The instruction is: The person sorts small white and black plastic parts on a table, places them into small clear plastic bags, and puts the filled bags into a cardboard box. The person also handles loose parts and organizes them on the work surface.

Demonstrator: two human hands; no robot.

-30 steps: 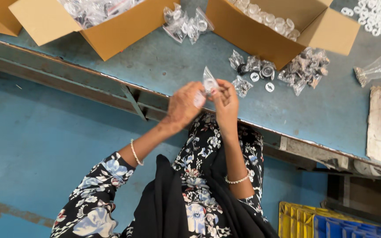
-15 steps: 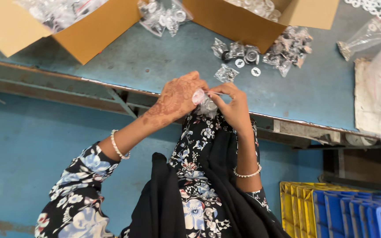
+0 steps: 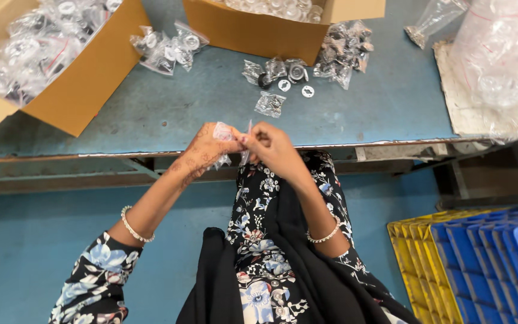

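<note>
My left hand (image 3: pixel 206 149) and my right hand (image 3: pixel 273 147) meet at the near edge of the blue table (image 3: pixel 169 117), both pinching a small clear plastic bag (image 3: pixel 230 139) held between them. The bag hangs partly below my left fingers; what is inside it I cannot make out. Just beyond my hands on the table lies another small filled bag (image 3: pixel 269 104), and farther on are loose round metal parts (image 3: pixel 297 81) and several more small bags.
A cardboard box (image 3: pixel 43 66) full of bagged parts stands at the left, a second cardboard box (image 3: pixel 274 24) at the back centre. Piles of small bags (image 3: pixel 166 47) lie between them. Large clear plastic sheeting (image 3: pixel 502 66) is at the right. Yellow and blue crates (image 3: pixel 475 264) sit on the floor.
My hands with the bag have come down from above the table to its near edge, closer to my body. The view has tilted and shifted.
</note>
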